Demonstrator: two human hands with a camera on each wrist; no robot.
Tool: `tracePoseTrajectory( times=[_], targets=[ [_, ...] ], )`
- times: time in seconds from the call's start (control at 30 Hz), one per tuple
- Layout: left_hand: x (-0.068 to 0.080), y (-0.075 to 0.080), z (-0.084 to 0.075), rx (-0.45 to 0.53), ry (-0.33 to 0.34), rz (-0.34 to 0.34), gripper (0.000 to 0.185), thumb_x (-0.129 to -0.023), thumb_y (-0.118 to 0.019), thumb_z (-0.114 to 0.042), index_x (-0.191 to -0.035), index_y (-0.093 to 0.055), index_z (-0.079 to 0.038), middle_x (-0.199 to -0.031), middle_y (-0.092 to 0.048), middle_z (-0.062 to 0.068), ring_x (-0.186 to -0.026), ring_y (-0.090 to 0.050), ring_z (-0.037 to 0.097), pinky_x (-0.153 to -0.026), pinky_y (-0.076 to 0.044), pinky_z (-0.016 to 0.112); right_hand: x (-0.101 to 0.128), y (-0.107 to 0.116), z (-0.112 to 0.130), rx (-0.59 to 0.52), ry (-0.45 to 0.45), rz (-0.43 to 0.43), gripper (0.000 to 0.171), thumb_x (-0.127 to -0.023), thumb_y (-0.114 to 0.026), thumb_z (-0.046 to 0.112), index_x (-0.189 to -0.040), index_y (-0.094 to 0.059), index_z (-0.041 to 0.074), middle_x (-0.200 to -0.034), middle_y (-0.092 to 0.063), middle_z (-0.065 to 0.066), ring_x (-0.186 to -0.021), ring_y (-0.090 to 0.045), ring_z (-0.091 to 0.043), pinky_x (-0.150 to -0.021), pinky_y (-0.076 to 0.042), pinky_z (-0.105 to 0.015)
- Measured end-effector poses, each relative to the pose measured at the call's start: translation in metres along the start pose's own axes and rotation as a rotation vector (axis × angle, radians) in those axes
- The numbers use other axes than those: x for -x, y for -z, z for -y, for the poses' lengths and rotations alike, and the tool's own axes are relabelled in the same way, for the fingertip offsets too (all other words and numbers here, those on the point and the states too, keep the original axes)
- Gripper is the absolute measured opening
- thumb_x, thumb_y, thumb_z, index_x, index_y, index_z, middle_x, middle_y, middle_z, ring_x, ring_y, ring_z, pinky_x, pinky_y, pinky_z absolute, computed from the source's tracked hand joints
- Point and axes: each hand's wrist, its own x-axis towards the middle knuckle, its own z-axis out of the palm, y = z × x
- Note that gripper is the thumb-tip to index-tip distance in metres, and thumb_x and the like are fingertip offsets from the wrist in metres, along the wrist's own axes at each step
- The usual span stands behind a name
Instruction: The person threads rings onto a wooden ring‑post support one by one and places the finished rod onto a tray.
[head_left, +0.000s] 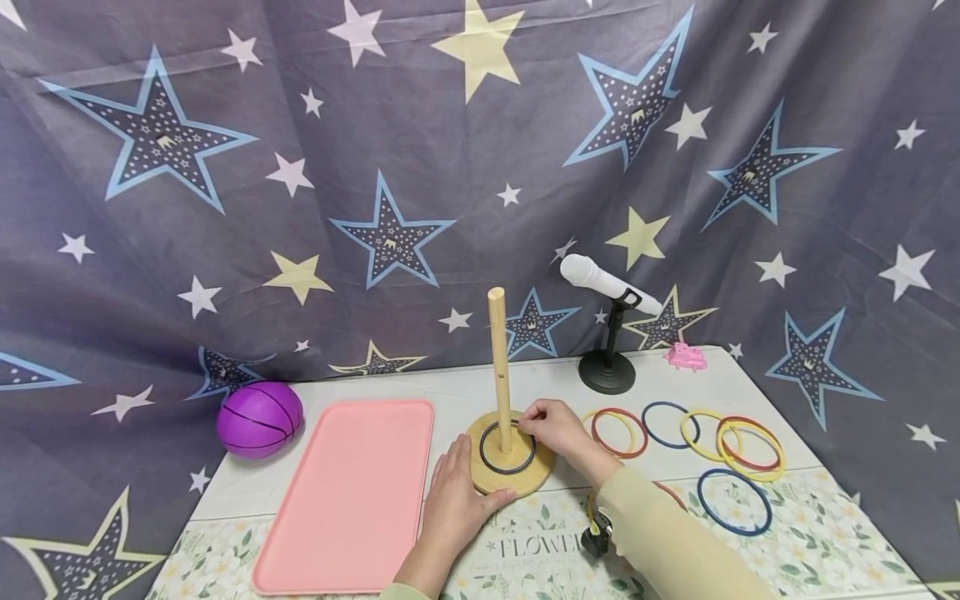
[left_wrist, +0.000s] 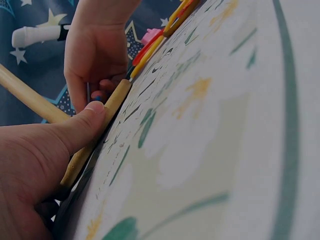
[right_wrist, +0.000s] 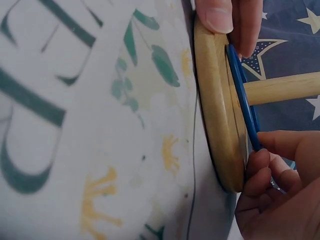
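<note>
**Blue ring on the peg base, both hands at the base**

The blue ring (head_left: 507, 448) lies flat on the round wooden base (head_left: 510, 483), circling the foot of the upright wooden peg (head_left: 498, 367), just below the middle of the head view. It is one thin, dark blue hoop, smaller than the base's top face.

The right hand (head_left: 555, 429) sits at the ring's upper right edge, its fingertips pinching the rim there; the right wrist view shows the fingers (right_wrist: 262, 172) curled round the blue band. The left hand (head_left: 457, 496) rests at the lower left of the base, fingers fairly straight, with the thumb (left_wrist: 87, 122) pressed against the base's rim; this grip is relaxed and clasps nothing.

Loose rings (head_left: 720, 446) lie on the counter (head_left: 810, 525) to the right of the hands: seven can be counted, in red, yellow and blue, some overlapping, with a red one partly hidden by the sleeve.

One pink tray (head_left: 348, 496) lies left of the base. One purple ball (head_left: 258, 419) sits at the tray's upper left. One white microphone (head_left: 607, 283) on a black stand rises behind the rings, with one small pink toy (head_left: 686, 357) to its right.
</note>
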Motion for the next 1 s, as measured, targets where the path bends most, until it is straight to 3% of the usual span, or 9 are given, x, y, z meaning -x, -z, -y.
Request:
tracePoseTrajectory(
  times=[0.23, 0.4, 0.57, 0.87, 1.0],
  targets=[
    [0.000, 0.001, 0.000, -0.012, 0.003, -0.001, 0.123, -0.078, -0.099, -0.055, -0.160, -0.042, 0.016, -0.164, -0.045, 0.036, -0.155, -0.041, 0.050, -0.130, -0.029, 0.060, -0.043, -0.016, -0.058, 0.233, 0.146, -0.047, 0.008, -0.087, -0.081, 0.023, -0.082, -0.075, 0.023, -0.076, -0.066, 0.005, -0.072, -0.057, -0.017, -0.062, -0.046, -0.034],
    [-0.001, 0.000, 0.000, 0.004, 0.006, 0.007, 0.124, -0.078, -0.098, -0.056, -0.161, -0.040, 0.015, -0.165, -0.044, 0.036, -0.155, -0.040, 0.051, -0.130, -0.028, 0.061, -0.058, -0.023, -0.074, 0.314, 0.118, -0.057, 0.011, -0.087, -0.085, 0.026, -0.083, -0.075, 0.025, -0.076, -0.067, 0.006, -0.070, -0.058, -0.017, -0.062, -0.046, -0.035],
    [0.000, -0.001, 0.001, 0.006, 0.008, -0.002, 0.124, -0.077, -0.098, -0.056, -0.161, -0.041, 0.016, -0.165, -0.043, 0.036, -0.156, -0.040, 0.051, -0.130, -0.028, 0.062, -0.056, -0.024, -0.070, 0.320, 0.108, -0.069, 0.014, -0.087, -0.086, 0.028, -0.081, -0.074, 0.029, -0.075, -0.067, 0.009, -0.069, -0.059, -0.014, -0.063, -0.047, -0.031],
    [0.001, -0.002, 0.000, 0.004, 0.003, -0.008, 0.123, -0.078, -0.099, -0.055, -0.161, -0.042, 0.015, -0.165, -0.044, 0.036, -0.153, -0.041, 0.054, -0.128, -0.031, 0.064, -0.048, -0.015, -0.066, 0.237, 0.143, -0.026, 0.010, -0.089, -0.085, 0.027, -0.088, -0.077, 0.021, -0.079, -0.066, 0.003, -0.071, -0.058, -0.016, -0.060, -0.047, -0.033],
    [0.001, -0.001, 0.000, 0.008, 0.005, -0.008, 0.123, -0.077, -0.099, -0.055, -0.161, -0.041, 0.015, -0.165, -0.044, 0.036, -0.154, -0.041, 0.054, -0.128, -0.031, 0.064, -0.027, -0.007, -0.039, 0.109, 0.116, 0.020, 0.008, -0.090, -0.084, 0.018, -0.092, -0.078, 0.013, -0.081, -0.068, -0.001, -0.072, -0.060, -0.015, -0.061, -0.049, -0.029]
  ],
)
